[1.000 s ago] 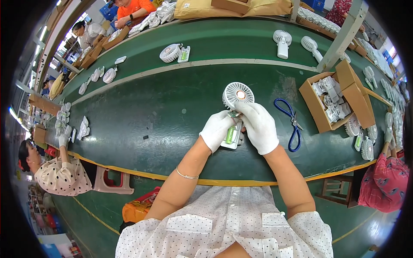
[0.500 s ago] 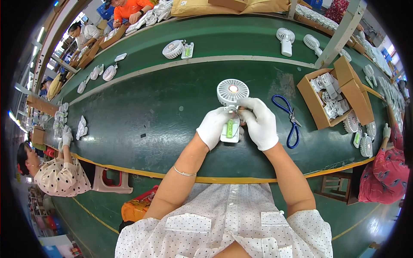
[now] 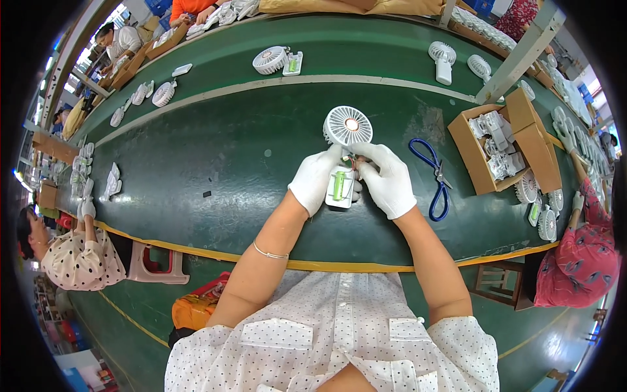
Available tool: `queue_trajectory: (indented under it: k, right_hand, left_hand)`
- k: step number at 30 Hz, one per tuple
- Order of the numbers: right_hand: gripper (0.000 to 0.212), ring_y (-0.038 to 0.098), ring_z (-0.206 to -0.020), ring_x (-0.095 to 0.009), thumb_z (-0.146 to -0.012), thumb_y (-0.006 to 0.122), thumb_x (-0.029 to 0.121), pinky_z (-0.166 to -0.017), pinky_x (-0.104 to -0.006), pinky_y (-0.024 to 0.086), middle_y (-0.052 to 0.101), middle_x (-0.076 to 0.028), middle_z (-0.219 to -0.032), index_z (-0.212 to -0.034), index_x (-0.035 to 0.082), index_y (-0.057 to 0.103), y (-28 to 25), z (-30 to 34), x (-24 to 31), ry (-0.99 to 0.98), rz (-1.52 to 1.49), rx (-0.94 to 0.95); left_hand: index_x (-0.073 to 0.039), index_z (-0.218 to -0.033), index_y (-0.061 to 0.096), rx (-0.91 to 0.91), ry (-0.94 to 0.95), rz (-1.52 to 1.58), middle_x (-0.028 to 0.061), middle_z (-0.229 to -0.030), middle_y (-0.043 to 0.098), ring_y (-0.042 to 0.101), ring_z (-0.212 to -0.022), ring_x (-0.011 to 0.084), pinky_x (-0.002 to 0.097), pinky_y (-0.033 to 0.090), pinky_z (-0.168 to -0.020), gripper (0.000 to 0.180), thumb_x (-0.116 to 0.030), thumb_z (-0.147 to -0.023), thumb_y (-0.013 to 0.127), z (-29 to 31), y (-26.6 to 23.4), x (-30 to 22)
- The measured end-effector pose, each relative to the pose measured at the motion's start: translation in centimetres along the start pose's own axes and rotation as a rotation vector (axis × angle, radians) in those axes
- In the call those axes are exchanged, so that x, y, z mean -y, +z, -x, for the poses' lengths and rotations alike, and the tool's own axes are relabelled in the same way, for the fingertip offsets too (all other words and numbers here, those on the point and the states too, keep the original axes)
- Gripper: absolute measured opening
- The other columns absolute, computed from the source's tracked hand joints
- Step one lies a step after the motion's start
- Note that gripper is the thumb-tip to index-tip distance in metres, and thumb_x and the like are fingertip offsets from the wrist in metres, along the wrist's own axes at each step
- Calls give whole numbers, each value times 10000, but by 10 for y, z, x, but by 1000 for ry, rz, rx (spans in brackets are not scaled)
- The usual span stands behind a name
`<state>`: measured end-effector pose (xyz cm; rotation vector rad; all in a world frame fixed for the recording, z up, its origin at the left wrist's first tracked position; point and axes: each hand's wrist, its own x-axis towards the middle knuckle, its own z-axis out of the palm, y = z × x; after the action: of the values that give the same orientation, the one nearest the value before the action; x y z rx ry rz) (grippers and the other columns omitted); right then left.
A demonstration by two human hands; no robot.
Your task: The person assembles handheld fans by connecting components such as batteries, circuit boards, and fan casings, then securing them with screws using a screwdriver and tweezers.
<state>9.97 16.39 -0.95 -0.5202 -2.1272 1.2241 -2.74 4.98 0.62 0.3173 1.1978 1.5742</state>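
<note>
Both my hands wear white gloves. Between them is a small white handheld fan [image 3: 347, 125] with a round slatted head pointing away from me. Its handle lies opened toward me, with a green battery [image 3: 339, 185] in the white handle shell [image 3: 339, 201]. My left hand [image 3: 317, 178] is closed on the handle's left side. My right hand [image 3: 386, 178] pinches at the joint below the fan head, where thin wires and a small part show; the fingertips are partly hidden.
Blue-handled scissors [image 3: 434, 178] lie to the right of my hand. Beyond them stands an open cardboard box [image 3: 482, 176] of white parts. More fans [image 3: 270, 60] rest on the green belt [image 3: 366, 55] behind a metal rail. Co-workers sit left and right.
The fan head has tilted slightly and appears a little higher and more to the left in view. My fingers have shifted at the joint, so the wires show more.
</note>
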Motion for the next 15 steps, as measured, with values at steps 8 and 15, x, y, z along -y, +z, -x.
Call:
queue_trajectory:
  k: [8, 15]
  right_hand:
    - [307, 618, -784, -243, -864, 612, -6, -704, -346, 494, 632, -81, -861, -1112, 126, 735, 2, 0, 9, -261, 282, 4]
    - [325, 616, -807, -273, -816, 637, 22, -700, -375, 491, 644, -79, -879, -1099, 147, 735, 6, 4, 14, -289, 409, 14]
  left_hand:
    - [57, -1172, 569, -3, -36, -32, 178, -1004, 667, 722, -767, 289, 409, 644, -640, 378, -275, -1032, 454, 2, -1, -3]
    - [36, -1145, 607, 14, -3, 42, 140, -1026, 670, 701, -895, 229, 358, 604, -775, 327, -234, -1013, 477, 0, -7, 1]
